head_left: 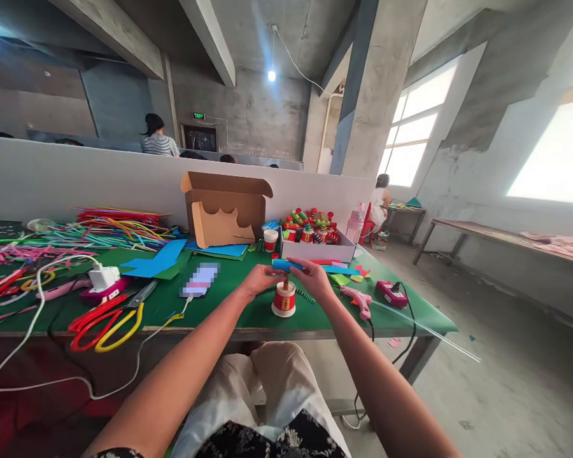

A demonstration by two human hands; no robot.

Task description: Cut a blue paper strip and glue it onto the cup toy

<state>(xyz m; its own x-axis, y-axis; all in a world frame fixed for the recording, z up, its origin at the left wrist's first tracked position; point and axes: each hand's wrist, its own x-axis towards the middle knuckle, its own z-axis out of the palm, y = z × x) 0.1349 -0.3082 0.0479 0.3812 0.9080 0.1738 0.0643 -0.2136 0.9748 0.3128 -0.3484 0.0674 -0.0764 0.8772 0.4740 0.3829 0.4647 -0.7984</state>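
A small blue roll (284, 264) is held level between my two hands, just above a red and white paper cup figure (284, 300). The cup stands upside down near the table's front edge, with a brown coil on top and dark green spiral arms at its sides. My left hand (263, 280) grips the roll's left end between thumb and fingers. At the right end, my right hand (309, 275) pinches the roll with its fingers over the top. Whether the roll touches the coil is hard to tell.
Scissors (136, 305), a phone (200, 280) and a white cable lie left. Behind are an open cardboard box (226, 210) and a white box (315, 250) of finished figures. A pink glue gun (359, 300) and a power strip (391, 294) lie right.
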